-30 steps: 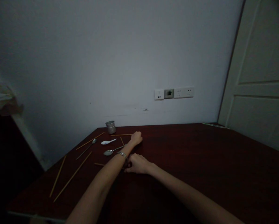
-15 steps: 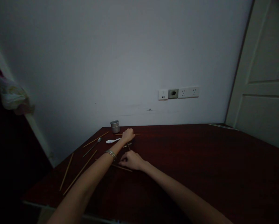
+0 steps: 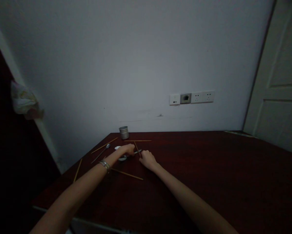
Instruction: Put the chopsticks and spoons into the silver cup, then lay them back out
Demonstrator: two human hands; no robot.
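Here, toward the far left corner of the surface [image 3: 197, 175], the left hand [image 3: 129, 149] covers part of a spoon [image 3: 122, 159] and the right hand [image 3: 148, 160] touches one chopstick [image 3: 137, 148]. The hands are apart, their grip unclear.

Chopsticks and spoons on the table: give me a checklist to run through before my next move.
1. Cup upright: ok, standing near the wall.
2. Right hand at the slanted chopstick: ok, it is at the near end.
3. Right hand gripping it firmly: cannot tell, the fingertips are hard to make out.
4. Left hand holding the metal spoon: cannot tell, the hand hides the spoon's middle.
5. White spoon in full view: not ok, the left forearm hides part.
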